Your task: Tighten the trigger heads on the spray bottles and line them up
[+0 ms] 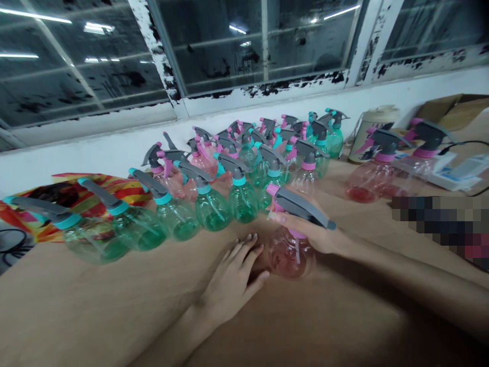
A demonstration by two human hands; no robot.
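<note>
I see a round, clear pink plastic spray bottle with a grey top (292, 262) at the middle of the frame, a little right of centre. The person's right hand (324, 232) has its fingers wrapped round the bottle's neck, under the grey top. I think the neck is a good place to hold because it is much thinner than the fat belly. The bottle looks upright, but I can't tell if its bottom touches the flat light-brown table (114, 316).

The left hand (231, 280) lies on the table, palm down, just beside the bottle. Its fingers are a little apart and grip nothing. Maybe it rests there to be close to the bottle.

Clear green plastic spray bottles with blue-green collars (244, 204) make a slanting line from the left edge to the middle. They stand close together, maybe to save room. More bottles, pink and green, crowd behind them. Two more pink plastic bottles (367, 183) stand at the right, well apart from that crowd.
</note>
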